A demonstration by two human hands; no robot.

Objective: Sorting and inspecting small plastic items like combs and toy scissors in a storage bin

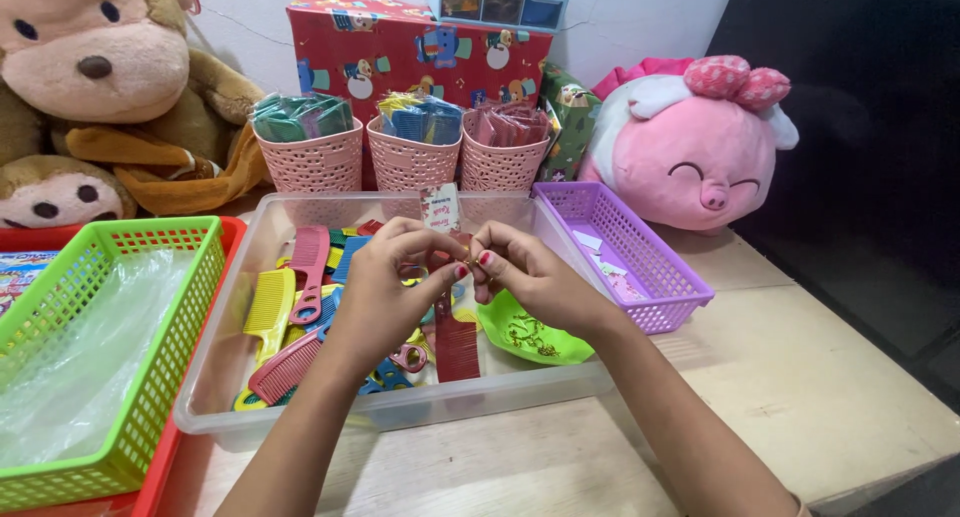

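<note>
My left hand point(385, 282) and my right hand point(530, 277) meet above a clear plastic bin point(400, 412) full of coloured combs. Together they pinch a dark red comb point(456, 342) at its top end, where a small card tag point(440, 208) stands up. The comb hangs with its teeth pointing down. Under my hands lie pink point(310, 262), yellow point(268, 307) and blue combs. A green dish point(525, 335) with small gold pieces sits in the bin's right corner.
A green basket point(150, 377) holding clear plastic bags sits on a red tray at left. A purple basket point(660, 277) is at right. Three pink cups point(410, 162) of packed combs stand behind. Plush toys flank the wooden table.
</note>
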